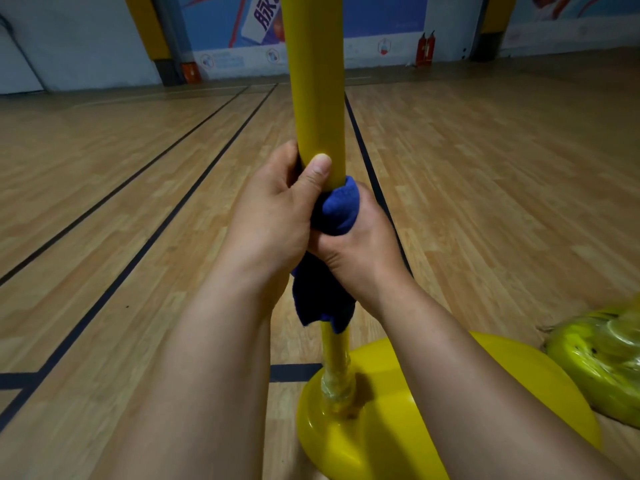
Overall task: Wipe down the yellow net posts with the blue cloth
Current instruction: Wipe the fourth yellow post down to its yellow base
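Wooden court floor, dark lines. The yellow post stands upright on its base — both hands clasp it, left hand bare, right hand just below, squeezing the blue cloth around it (tail hanging). Unwiped post runs both ways along the shaft.

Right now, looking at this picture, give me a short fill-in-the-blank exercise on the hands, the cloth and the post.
1. The cloth wrapped around the post is ____ in colour.
2. Both the left hand and the right hand grip the ____.
3. The post stands in a yellow ____ on the wooden floor.

Missing words: blue; post; base
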